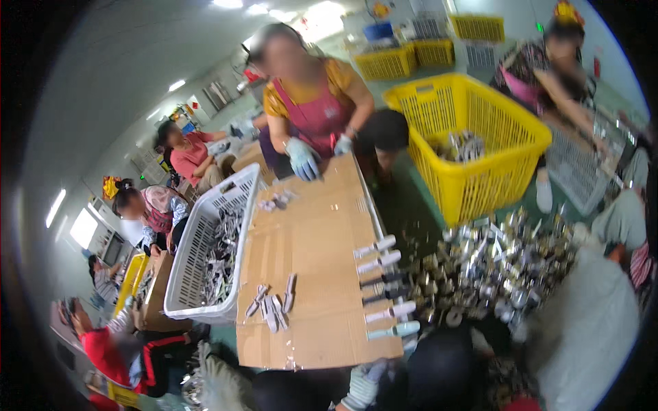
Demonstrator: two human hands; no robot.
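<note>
Below the near edge of the cardboard-topped table, what looks like my left hand [367, 385] wears a pale glove with grey fingers. Its fingers look curled; whatever they may hold is hidden. My right hand does not show. The cardboard [319, 240] carries a small group of light grey handle-shaped pieces [274, 312] at its near left. Along its right edge lies a row of slim handle-shaped parts: white ones [379, 263], dark ones [385, 288] and a pale blue-green one [394, 331] closest to my hand. More small grey pieces [277, 201] lie at the far end.
Opposite, a co-worker in a pink apron [319, 116] rests gloved hands near the table's far edge. A white crate [179, 277] of metal parts stands left. To the right are a yellow crate [473, 188] and a heap of shiny metal parts [493, 264]. Other people sit around.
</note>
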